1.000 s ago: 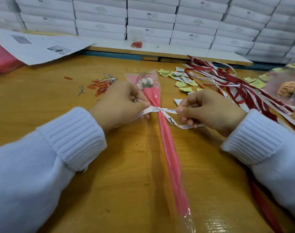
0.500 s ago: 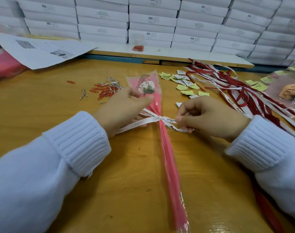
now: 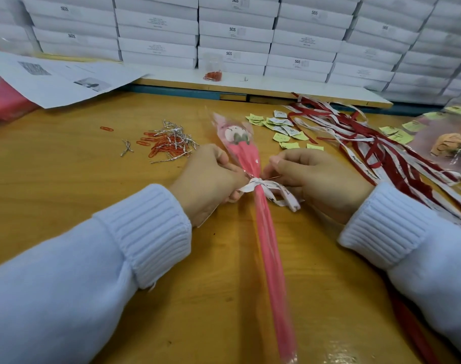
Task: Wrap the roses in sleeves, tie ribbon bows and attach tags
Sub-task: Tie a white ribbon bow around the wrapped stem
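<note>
Lying along the bench [image 3: 66, 185], the rose [image 3: 236, 134] in its pink sleeve [image 3: 266, 245] is pointing its bloom away from the person, with the stem end running toward the near edge. A white ribbon [image 3: 258, 183] is sitting knotted round the sleeve partway down from the bloom. Its printed loop and tail are drooping onto the bench to the right of the rose.

The left grip [image 3: 211, 179] is resting just left of the rose, fingers curled, pinching the ribbon's short left end beside the sleeve. The right grip [image 3: 318, 177] is sitting just right of the rose, fingers curled, fingertips pinching the ribbon close to the knot. A thin red line is showing at those fingertips, and I cannot tell what it is. Both wrists are wearing white ribbed cuffs [image 3: 150, 232].

Left of the rose, orange paper clips [image 3: 162, 149] and silver twist ties [image 3: 175, 131] are lying tangled in one heap. Right of the rose, near the bloom, small green and white tags [image 3: 281, 128] are lying scattered, and beyond them loose ribbons [image 3: 368, 145], red and white, are fanning out. Far right of the rose, another wrapped flower [image 3: 445, 145], orange, is lying. Beyond the rose, printed sheets [image 3: 61, 80] are lying at the far left and white boxes [image 3: 234, 40] are standing stacked like a wall.
</note>
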